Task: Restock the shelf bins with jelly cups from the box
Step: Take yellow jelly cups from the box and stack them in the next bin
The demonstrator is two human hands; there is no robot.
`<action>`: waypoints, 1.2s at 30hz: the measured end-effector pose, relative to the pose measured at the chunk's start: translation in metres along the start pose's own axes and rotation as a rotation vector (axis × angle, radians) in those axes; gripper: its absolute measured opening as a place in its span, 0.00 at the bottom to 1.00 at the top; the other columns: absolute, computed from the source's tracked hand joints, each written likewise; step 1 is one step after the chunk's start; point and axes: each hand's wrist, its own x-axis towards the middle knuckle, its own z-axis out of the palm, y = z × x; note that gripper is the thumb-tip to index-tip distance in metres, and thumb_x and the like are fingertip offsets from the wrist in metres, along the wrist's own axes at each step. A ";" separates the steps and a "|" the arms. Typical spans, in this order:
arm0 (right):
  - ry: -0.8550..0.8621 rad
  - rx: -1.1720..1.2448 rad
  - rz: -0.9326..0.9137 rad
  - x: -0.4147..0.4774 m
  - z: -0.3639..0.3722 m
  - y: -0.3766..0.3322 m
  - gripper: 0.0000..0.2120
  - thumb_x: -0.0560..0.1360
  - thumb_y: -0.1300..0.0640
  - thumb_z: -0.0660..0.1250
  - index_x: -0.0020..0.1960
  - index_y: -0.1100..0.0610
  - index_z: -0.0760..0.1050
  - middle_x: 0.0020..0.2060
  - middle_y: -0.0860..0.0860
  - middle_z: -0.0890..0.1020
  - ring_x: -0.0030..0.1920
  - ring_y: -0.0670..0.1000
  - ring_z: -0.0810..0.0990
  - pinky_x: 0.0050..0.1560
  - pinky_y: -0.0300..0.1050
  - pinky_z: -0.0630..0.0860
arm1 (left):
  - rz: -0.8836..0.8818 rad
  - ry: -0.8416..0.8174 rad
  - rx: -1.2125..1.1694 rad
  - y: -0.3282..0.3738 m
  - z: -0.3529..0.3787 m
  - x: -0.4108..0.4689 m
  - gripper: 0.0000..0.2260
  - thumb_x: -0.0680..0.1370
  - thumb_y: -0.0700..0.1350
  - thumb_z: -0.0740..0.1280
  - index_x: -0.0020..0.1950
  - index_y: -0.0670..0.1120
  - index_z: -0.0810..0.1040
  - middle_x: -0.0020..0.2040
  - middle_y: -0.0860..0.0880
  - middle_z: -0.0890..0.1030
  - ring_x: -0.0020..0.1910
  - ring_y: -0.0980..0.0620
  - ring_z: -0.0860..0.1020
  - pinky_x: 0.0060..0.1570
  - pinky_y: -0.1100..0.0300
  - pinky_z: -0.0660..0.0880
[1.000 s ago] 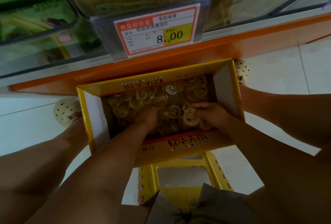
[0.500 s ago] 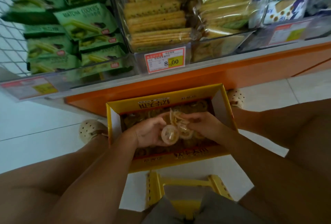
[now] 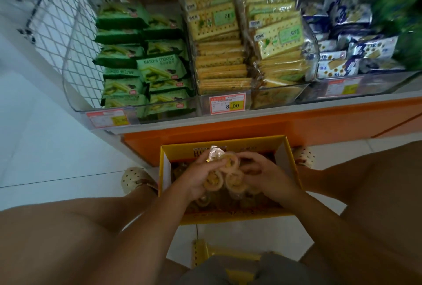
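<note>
- Both grips have come up out of the box since a second ago, when they were sunk among the loose cups. The view has also tipped upward, so more of the shelf shows.
- The left grip (image 3: 197, 178) curls round a cluster of jelly cups (image 3: 231, 163), fingers wrapped under and around them.
- The right grip (image 3: 266, 177) closes on the same cluster from the other side. The two likely press together so that many small, slippery cups travel as one bundle.
- One cup pokes up above the fingers of the left grip.
- Directly beneath both grips sits the open yellow box (image 3: 228, 142), on the floor between the person's feet. More cups lie loose inside, so a dropped one would probably fall back in.
- Ahead of and above the grips stand clear-fronted shelf bins (image 3: 269, 100), holding green matcha cookie packs (image 3: 159, 68), cracker packs (image 3: 219, 61) and blue-and-white biscuit packs (image 3: 342, 56).
- A red price tag (image 3: 227, 103) hangs just above the far rim of the box.
- No bin holding jelly cups is in view, so I cannot tell where this handful is bound.
- Behind the grips, nearer the person, part of a yellow stool (image 3: 205, 250) shows.
</note>
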 end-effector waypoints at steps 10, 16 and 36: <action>0.158 0.091 -0.079 -0.049 -0.027 -0.090 0.08 0.78 0.57 0.66 0.53 0.51 0.81 0.48 0.47 0.84 0.50 0.45 0.82 0.45 0.36 0.75 | 0.374 0.134 0.397 0.105 0.027 -0.098 0.18 0.73 0.45 0.74 0.58 0.61 0.73 0.49 0.57 0.78 0.48 0.56 0.78 0.44 0.59 0.73; 0.238 0.118 -0.249 -0.089 -0.060 -0.165 0.07 0.76 0.56 0.68 0.51 0.50 0.84 0.46 0.56 0.85 0.44 0.52 0.83 0.42 0.39 0.76 | 0.642 0.092 0.511 0.169 0.067 -0.178 0.16 0.72 0.49 0.75 0.50 0.69 0.74 0.54 0.54 0.80 0.49 0.54 0.80 0.50 0.55 0.77; 0.546 -0.600 -0.539 -0.028 -0.183 -0.478 0.08 0.74 0.57 0.72 0.52 0.57 0.83 0.51 0.55 0.84 0.49 0.51 0.81 0.39 0.35 0.72 | 1.141 0.344 0.531 0.343 0.082 -0.278 0.15 0.71 0.46 0.75 0.45 0.67 0.76 0.41 0.58 0.83 0.38 0.54 0.82 0.39 0.53 0.78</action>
